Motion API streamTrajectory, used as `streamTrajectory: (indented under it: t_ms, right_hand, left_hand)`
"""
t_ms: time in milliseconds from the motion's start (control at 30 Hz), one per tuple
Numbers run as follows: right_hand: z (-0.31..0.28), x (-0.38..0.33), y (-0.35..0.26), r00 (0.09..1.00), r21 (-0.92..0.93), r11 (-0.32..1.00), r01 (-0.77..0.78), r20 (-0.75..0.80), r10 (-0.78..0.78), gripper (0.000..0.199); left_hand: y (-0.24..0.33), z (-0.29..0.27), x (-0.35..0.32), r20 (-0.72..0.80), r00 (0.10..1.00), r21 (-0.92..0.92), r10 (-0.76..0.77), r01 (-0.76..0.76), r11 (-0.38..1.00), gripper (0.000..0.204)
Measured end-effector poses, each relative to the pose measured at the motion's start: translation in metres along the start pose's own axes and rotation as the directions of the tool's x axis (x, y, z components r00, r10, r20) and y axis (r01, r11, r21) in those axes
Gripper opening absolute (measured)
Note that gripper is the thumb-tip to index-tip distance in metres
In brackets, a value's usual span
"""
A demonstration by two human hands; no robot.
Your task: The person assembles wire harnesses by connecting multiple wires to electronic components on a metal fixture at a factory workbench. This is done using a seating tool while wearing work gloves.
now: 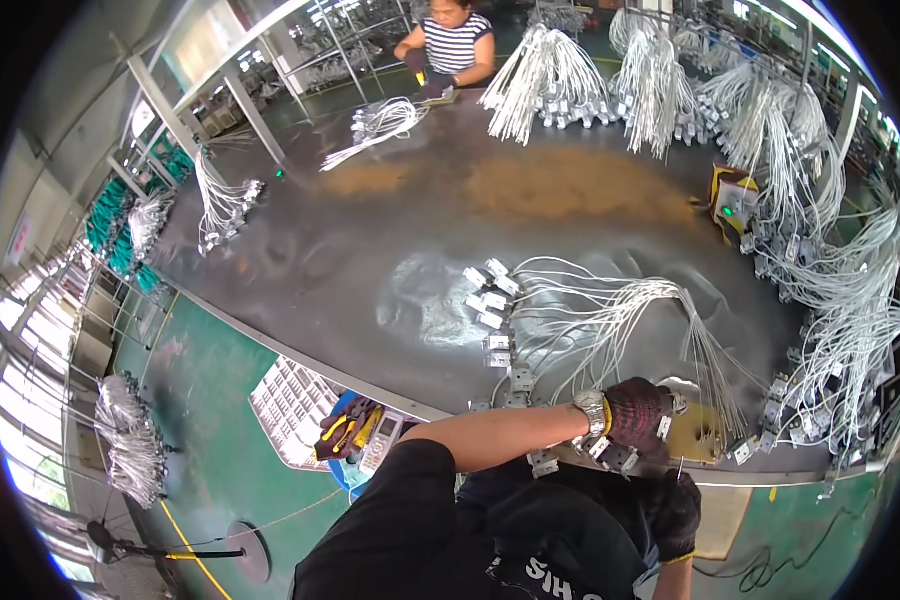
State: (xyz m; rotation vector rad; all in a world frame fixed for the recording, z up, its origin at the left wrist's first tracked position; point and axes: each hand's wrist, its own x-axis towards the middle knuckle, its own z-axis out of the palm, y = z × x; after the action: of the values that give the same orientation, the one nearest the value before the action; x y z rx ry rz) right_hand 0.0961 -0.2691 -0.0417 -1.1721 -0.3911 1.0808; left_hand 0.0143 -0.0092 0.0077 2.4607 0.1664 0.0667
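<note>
My left hand, in a dark red and black work glove with a watch at the wrist, is closed at the table's near edge. A small metal-and-white piece shows at its fingers, too small to name. Just below it, my right hand, in a dark glove, is closed around a thin, shiny rod-like tool pointing up; its handle is hidden. A brownish-yellow block stands beside my left hand. White cables with small metal-and-white connectors fan out beyond my hands, and more connectors lie along the edge.
Large cable bundles crowd the dark table at right, others at the far side. A co-worker handles cables across the table. At lower left are a white crate and yellow-handled tools; a yellow box stands far right.
</note>
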Motion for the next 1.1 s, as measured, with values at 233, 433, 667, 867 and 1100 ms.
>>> streamTrajectory:
  t_ms: [233, 433, 667, 867, 1100]
  right_hand:
    - [-0.007, -0.001, 0.013, 0.989, 0.087, 0.987, -0.133, 0.069, 0.127, 0.039]
    - [-0.003, -0.003, 0.01, 0.988, -0.052, 0.988, -0.147, 0.039, 0.149, 0.039]
    - [0.002, -0.002, 0.01, 0.987, -0.063, 0.99, -0.127, 0.09, 0.132, 0.035]
    - [-0.006, 0.009, 0.014, 0.952, -0.518, 0.802, 0.298, 0.227, -0.207, 0.023]
    - [-0.014, 0.014, 0.032, 0.755, -0.765, 0.175, 0.62, 0.521, -0.399, 0.015]
  left_hand:
    - [-0.04, -0.013, 0.039, -0.082, 0.994, 0.075, -0.066, 0.072, 0.995, 0.085]
    - [-0.063, -0.065, 0.052, -0.393, 0.906, 0.499, -0.157, 0.354, 0.791, 0.092]
    - [-0.104, -0.074, 0.06, -0.478, 0.851, 0.392, -0.218, 0.429, 0.813, 0.051]
    - [-0.108, -0.084, 0.059, -0.386, 0.828, 0.226, -0.406, 0.512, 0.829, 0.034]
    - [-0.089, -0.13, 0.038, -0.421, 0.85, 0.138, -0.318, 0.406, 0.903, 0.047]
